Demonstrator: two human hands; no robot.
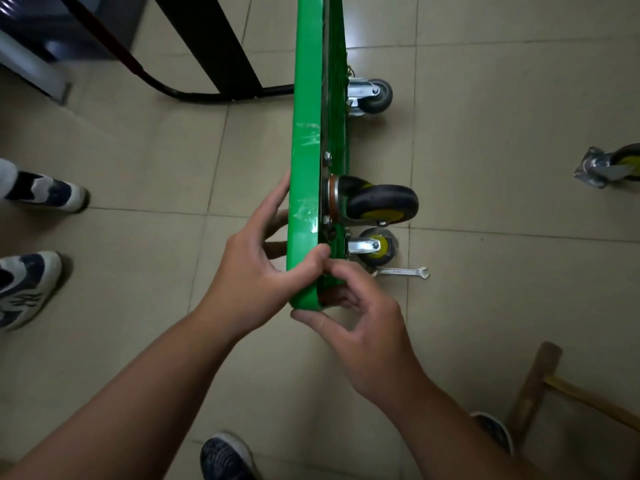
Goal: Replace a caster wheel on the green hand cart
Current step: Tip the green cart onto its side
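Standing on its edge, the green hand cart (304,188) is running lengthwise straight away from both hands. The left hand (256,271) is gripping the near end, fingers spreading on the left face and thumb hooking over the rim. The right hand (363,320) is curling round the near corner from the wheel side, its fingertips hiding behind the deck. The caster wheel (381,202) is sitting just beyond the right hand, the nearer one

Gloss, rubber, steel
The green hand cart (304,188) shines, scuffed pale; its caster wheel (382,200) is matt black rubber; the wrench (401,271) at 4 o'clock is bright metal.
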